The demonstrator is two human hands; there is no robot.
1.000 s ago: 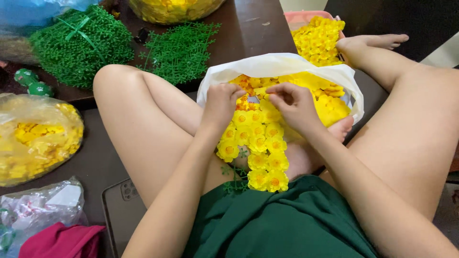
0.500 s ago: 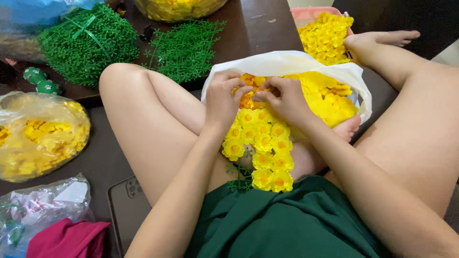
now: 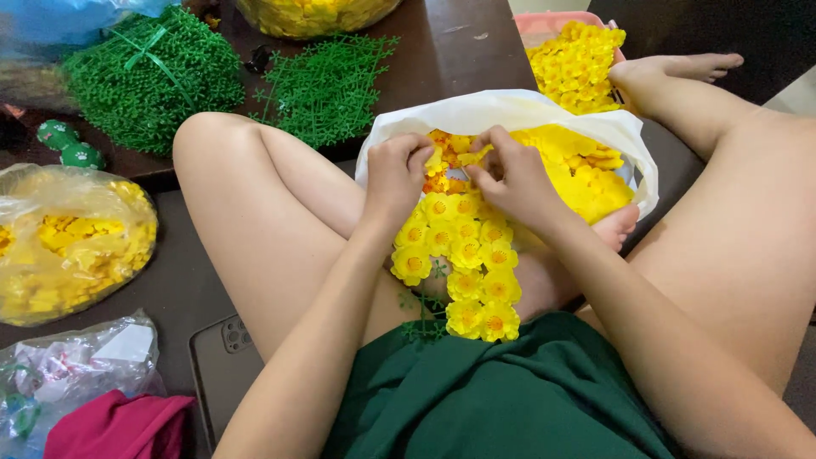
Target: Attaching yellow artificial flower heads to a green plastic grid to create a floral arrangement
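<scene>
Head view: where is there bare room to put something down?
Bare dark floor lies between the clear bag of yellow petals and the phone. Bare tabletop shows between the green mesh sheet and pink tray. Crowded around both hands at the white bag.

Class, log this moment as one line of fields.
left hand: pinching yellow flower | right hand: pinching same flower | flower strip: hanging over lap | white bag: open, holds yellow flowers
</scene>
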